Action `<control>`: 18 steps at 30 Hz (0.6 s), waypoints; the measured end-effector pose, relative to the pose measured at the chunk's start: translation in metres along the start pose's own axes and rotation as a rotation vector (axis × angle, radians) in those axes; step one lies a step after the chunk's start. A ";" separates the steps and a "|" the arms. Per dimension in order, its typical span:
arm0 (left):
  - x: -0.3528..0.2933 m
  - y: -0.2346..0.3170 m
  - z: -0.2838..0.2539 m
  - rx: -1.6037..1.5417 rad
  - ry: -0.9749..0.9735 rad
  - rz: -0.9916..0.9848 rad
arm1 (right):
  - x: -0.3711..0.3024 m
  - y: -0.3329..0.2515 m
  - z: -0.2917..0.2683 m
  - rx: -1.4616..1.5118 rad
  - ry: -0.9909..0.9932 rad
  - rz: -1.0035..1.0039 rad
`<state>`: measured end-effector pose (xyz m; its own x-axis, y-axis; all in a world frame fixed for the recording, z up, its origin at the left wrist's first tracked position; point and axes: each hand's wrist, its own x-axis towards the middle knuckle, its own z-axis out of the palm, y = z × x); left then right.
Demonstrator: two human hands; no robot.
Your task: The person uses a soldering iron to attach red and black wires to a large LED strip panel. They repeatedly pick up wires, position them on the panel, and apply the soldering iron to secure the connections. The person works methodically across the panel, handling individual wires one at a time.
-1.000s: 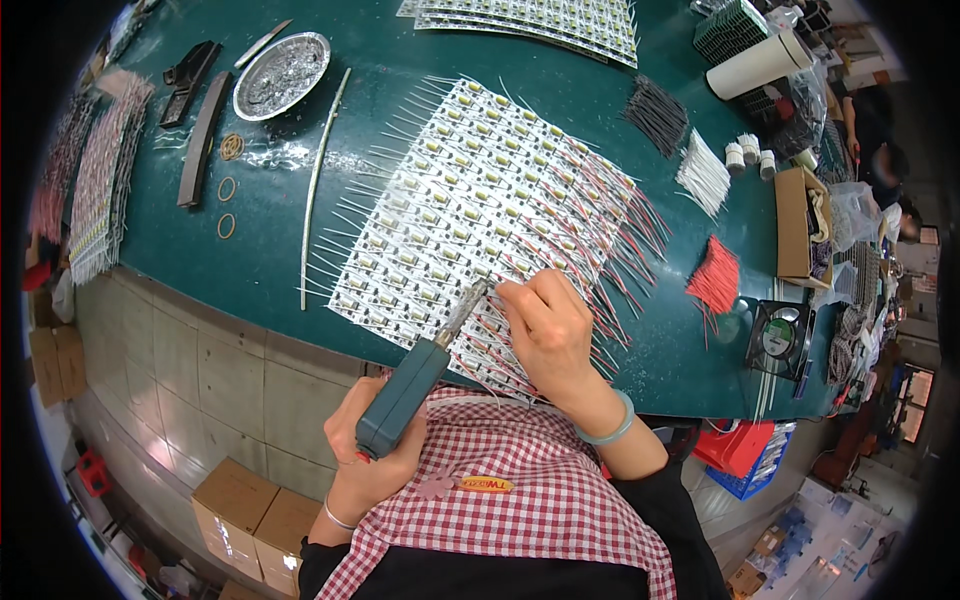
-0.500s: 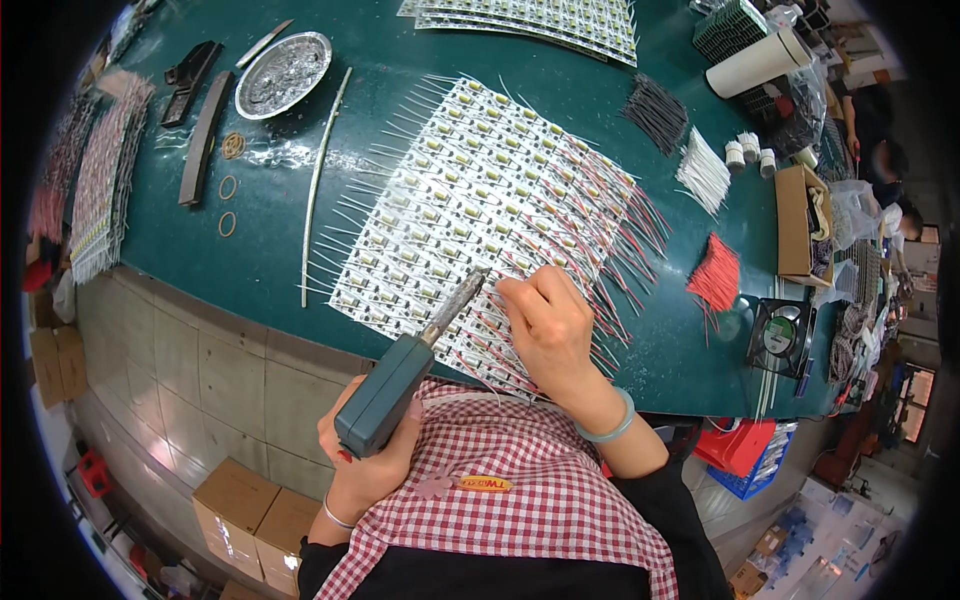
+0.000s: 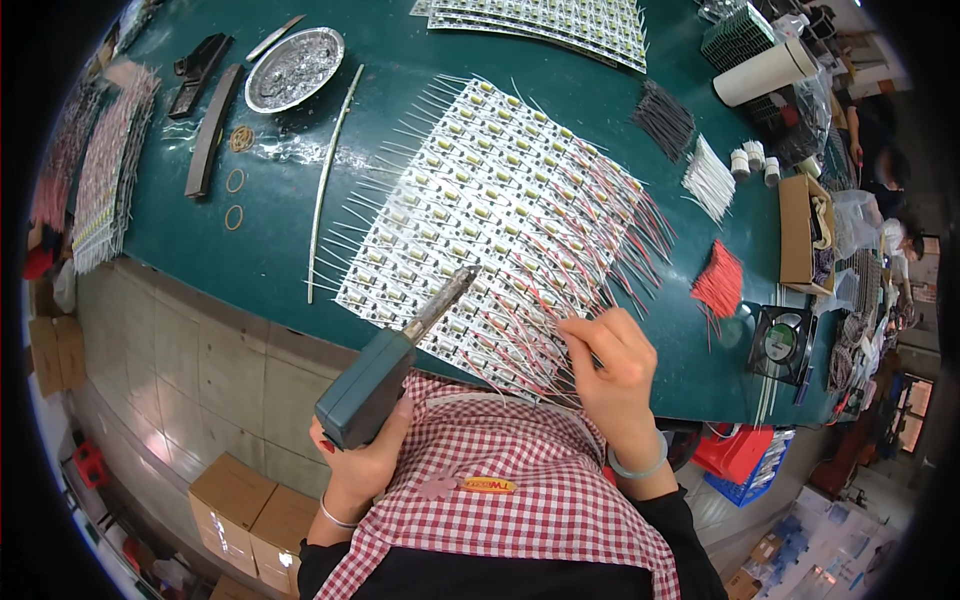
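Note:
A dark green soldering gun (image 3: 368, 385) is in my left hand (image 3: 365, 455), which is wrapped round its grip. Its tip (image 3: 468, 275) points up over the middle of a large white circuit board panel (image 3: 420, 225) dotted with rows of small yellowish parts. Pale wires stick out along the panel's left side, while red and white wires (image 3: 640, 235) cover its right part. My right hand (image 3: 615, 365) is above the panel's lower right edge, thumb and forefinger pinched together at a thin red wire. Its other fingers are curled in.
Bundles of black wires (image 3: 664, 120), white wires (image 3: 709, 180) and red wires (image 3: 718, 282) lie right of the panel. A small fan (image 3: 780, 345) is at the right edge. Far left are a foil-like bowl (image 3: 293, 70), a dark bar (image 3: 212, 135) and rubber bands (image 3: 241, 139). More panels (image 3: 550, 25) are stacked behind.
My right hand has moved right and down, away from the soldering tip. The soldering gun has shifted slightly left and down. The whole view has shifted a little.

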<state>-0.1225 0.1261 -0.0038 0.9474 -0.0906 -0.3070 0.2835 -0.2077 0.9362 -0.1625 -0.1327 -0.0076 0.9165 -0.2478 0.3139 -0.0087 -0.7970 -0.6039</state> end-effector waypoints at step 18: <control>-0.001 0.000 -0.008 0.263 -0.091 0.332 | -0.003 -0.006 0.045 0.118 0.045 -0.048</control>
<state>-0.1222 0.1336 -0.0026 0.9604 -0.2777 -0.0219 -0.0926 -0.3925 0.9151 -0.1468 -0.1028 -0.0378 0.8959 -0.2373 0.3756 0.0847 -0.7387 -0.6687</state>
